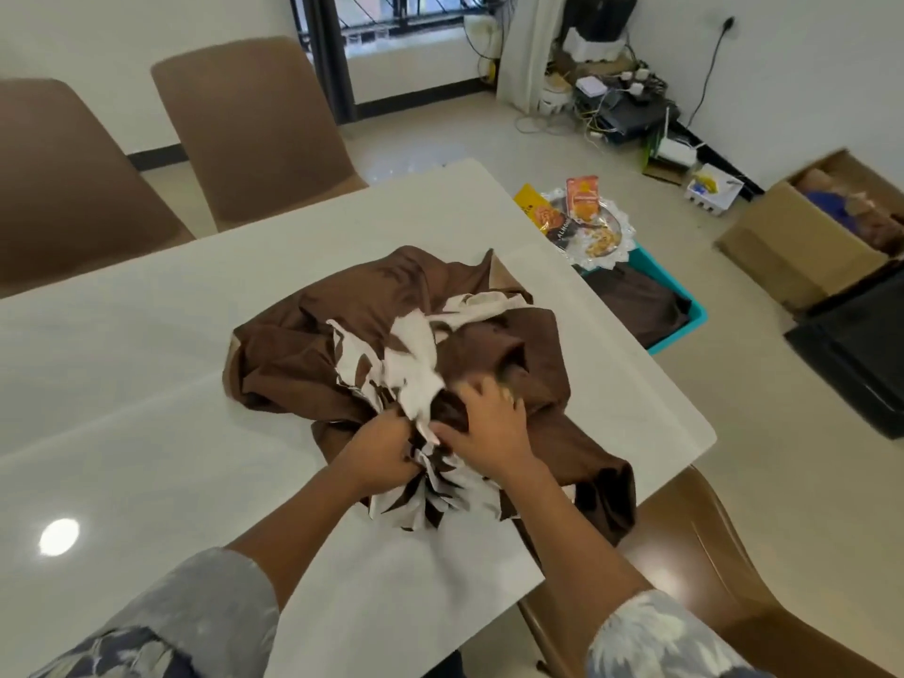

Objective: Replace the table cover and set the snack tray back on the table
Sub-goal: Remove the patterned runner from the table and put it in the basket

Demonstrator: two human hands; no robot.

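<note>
On the white bench (146, 384), the left hand (379, 450) is clenched in a bunch of the brown-and-white table cover (401, 335), which lies crumpled in a heap under and beyond both hands. Just beside it, the right hand (489, 423) presses down on the same cloth, fingers (508, 396) curled into the folds. Well beyond the right hand, off the bench, the snack tray (594, 227) rests on a teal bin (675, 310) on the floor.

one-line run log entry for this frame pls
phase: cover not yet spread | table cover: bunched on table | left hand, right hand: gripping cover | snack tray: off table, on teal bin
</note>
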